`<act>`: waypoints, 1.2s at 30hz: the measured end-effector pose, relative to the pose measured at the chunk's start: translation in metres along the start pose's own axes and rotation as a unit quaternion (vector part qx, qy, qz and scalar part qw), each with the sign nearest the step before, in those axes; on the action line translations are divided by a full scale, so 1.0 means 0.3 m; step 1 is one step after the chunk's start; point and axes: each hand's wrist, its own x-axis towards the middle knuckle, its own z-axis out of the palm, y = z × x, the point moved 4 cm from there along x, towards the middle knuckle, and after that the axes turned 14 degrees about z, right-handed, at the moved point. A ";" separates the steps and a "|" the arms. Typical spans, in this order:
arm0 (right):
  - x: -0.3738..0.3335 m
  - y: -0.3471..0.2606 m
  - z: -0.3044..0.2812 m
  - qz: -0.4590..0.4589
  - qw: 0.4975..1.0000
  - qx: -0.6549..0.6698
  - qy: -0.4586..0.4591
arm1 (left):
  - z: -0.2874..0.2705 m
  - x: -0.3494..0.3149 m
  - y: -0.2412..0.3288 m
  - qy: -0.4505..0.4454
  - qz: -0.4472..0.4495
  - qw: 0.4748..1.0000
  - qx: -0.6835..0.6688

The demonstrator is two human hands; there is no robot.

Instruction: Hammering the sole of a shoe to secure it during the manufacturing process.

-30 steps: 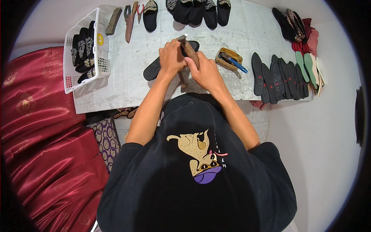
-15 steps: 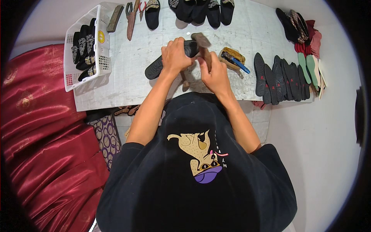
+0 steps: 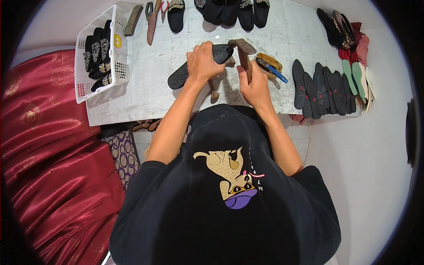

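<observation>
My left hand (image 3: 203, 64) is wrapped over the middle of a black shoe (image 3: 178, 77), its ridged sole turned up. Wooden-handled and with a dull metal head, a hammer (image 3: 244, 59) stands in the grip of my right hand (image 3: 256, 89). The hammer head is just right of the shoe's far end; I cannot tell whether they touch. Beneath the shoe, a brownish support with a rounded end (image 3: 215, 95) shows in part, the rest hidden by my left hand and the shoe.
Right of the hammer sits a yellowish container (image 3: 267, 60) with a blue-handled brush across it. Black soles (image 3: 311, 92) lie in a row at the right. A white basket (image 3: 119, 73) of shoes stands left. Scissors (image 3: 151, 20), pliers (image 3: 163, 12) and finished shoes (image 3: 176, 18) line the back.
My right hand and the hammer have shifted right, and the hammer head has swung off the shoe's far end. The left hand keeps its hold on the shoe.
</observation>
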 end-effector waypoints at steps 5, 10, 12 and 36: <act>-0.022 -0.014 -0.020 -0.011 1.000 0.001 -0.010 | -0.016 -0.009 0.001 -0.005 -0.017 1.000 0.006; -0.011 0.023 0.025 0.000 1.000 -0.024 -0.018 | -0.009 0.006 -0.004 -0.009 -0.009 1.000 0.012; 0.016 -0.016 -0.007 0.010 0.999 -0.040 -0.024 | -0.007 0.017 -0.007 -0.015 -0.015 1.000 0.008; -0.029 0.341 -0.140 0.031 0.996 -0.075 -0.031 | -0.115 -0.042 0.038 0.151 0.122 0.981 -0.027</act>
